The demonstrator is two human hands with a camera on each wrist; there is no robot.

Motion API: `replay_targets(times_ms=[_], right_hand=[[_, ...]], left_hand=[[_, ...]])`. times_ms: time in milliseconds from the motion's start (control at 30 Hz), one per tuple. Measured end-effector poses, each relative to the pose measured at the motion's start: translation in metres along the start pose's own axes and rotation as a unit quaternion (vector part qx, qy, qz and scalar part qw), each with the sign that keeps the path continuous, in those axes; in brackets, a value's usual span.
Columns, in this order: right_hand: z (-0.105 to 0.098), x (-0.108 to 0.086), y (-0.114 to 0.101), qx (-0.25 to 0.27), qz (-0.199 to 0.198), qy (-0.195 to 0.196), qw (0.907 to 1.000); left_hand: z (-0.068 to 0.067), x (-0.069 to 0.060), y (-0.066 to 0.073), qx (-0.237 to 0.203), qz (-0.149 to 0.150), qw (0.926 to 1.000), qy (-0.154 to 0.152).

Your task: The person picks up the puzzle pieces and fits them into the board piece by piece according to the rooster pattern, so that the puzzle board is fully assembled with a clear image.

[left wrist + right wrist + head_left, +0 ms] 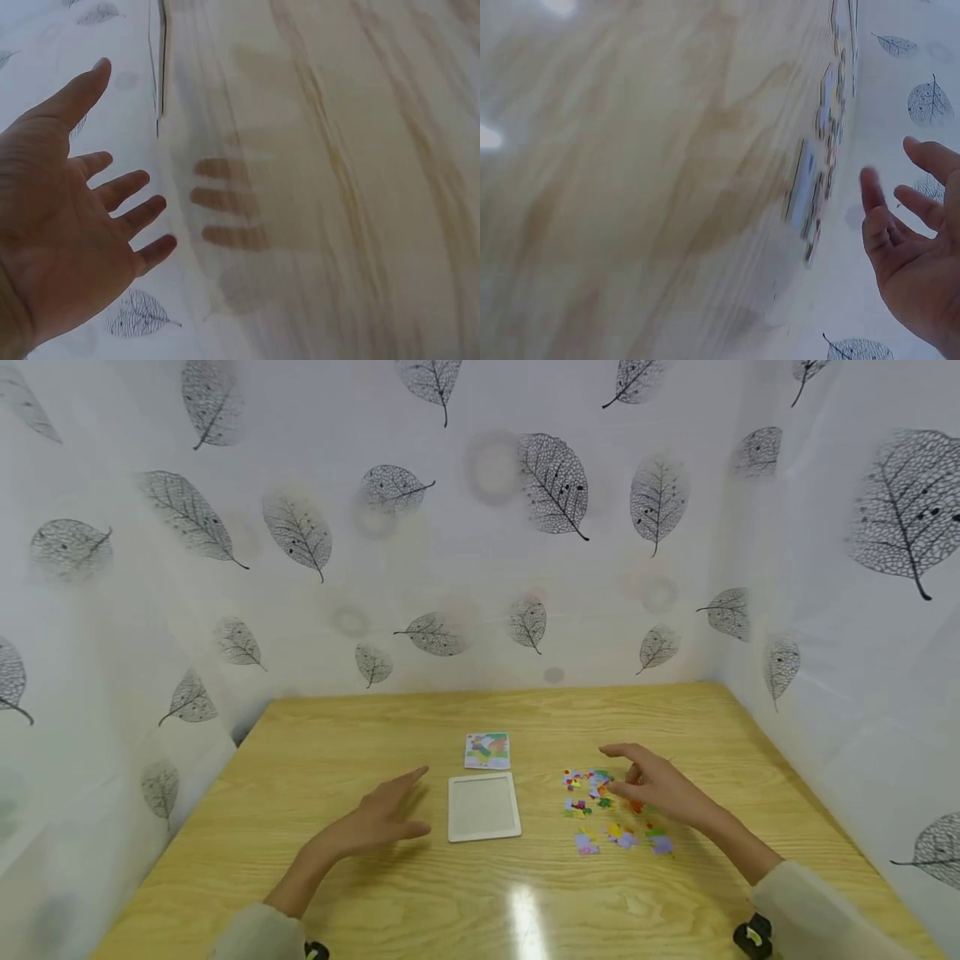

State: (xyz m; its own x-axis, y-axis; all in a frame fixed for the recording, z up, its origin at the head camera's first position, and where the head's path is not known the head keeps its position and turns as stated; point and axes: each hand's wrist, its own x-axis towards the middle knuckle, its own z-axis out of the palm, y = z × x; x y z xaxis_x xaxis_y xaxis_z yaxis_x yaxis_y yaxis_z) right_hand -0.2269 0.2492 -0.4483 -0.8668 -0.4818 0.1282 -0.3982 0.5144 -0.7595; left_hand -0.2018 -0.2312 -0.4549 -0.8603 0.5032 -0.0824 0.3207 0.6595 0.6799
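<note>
Several colorful jigsaw puzzle pieces (pixel 587 842) lie loose on the right half of the table, and the right wrist view catches some of these pieces (pixel 801 184) edge-on. Over their right side hovers my right hand (pixel 663 785), fingers loosely bent and holding nothing; it hides part of the pile. In the middle lies a shallow white square puzzle tray (pixel 453 814) without pieces in it. Behind the tray is a small square picture card (pixel 487 752). To the left of the tray my left hand (pixel 375 820) is held with fingers spread, touching nothing; its palm shows in the left wrist view.
The wooden table (pixel 360 718) has pale sheeting (pixel 450 552) with dark leaf prints at its back and sides. A bright light reflection (pixel 527 918) falls near the front. Small black devices (pixel 753 937) are worn at both wrists.
</note>
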Motion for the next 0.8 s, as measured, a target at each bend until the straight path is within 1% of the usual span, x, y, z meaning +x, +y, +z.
replay_targets(times_ms=[100,167,200,267,367,433,500,633,733,800], right_hand=[[0.008,0.01,-0.001,0.042,0.018,-0.029,0.9985],[0.014,0.016,-0.001,0.058,0.031,-0.037,0.9972],[0.016,0.02,-0.001,0.054,0.035,-0.037,0.9973],[0.022,0.025,0.0,0.023,0.034,-0.025,0.9988],[0.029,0.034,0.001,-0.022,0.035,-0.004,0.9992],[0.033,0.038,0.001,-0.04,0.037,0.005,0.9985],[0.036,0.04,0.001,-0.036,0.042,0.008,0.9984],[0.042,0.042,0.0,-0.04,0.033,0.011,0.9986],[0.044,0.044,-0.003,-0.047,0.031,0.011,0.9984],[0.045,0.046,-0.006,-0.05,0.032,0.009,0.9982]], left_hand=[[0.007,0.011,0.002,0.048,0.001,0.9988,-0.005],[0.011,0.016,0.003,0.073,0.004,0.9973,-0.012],[0.013,0.019,0.003,0.082,0.008,0.9965,-0.014],[0.017,0.023,0.003,0.094,0.01,0.9954,-0.017],[0.021,0.026,0.004,0.092,0.007,0.9956,-0.015],[0.022,0.028,0.006,0.081,0.008,0.9966,-0.014],[0.023,0.03,0.009,0.073,0.015,0.9971,-0.014],[0.026,0.036,0.014,0.083,0.024,0.9961,-0.014],[0.027,0.038,0.016,0.102,0.018,0.9946,-0.013],[0.027,0.037,0.017,0.106,0.014,0.9942,-0.013]])
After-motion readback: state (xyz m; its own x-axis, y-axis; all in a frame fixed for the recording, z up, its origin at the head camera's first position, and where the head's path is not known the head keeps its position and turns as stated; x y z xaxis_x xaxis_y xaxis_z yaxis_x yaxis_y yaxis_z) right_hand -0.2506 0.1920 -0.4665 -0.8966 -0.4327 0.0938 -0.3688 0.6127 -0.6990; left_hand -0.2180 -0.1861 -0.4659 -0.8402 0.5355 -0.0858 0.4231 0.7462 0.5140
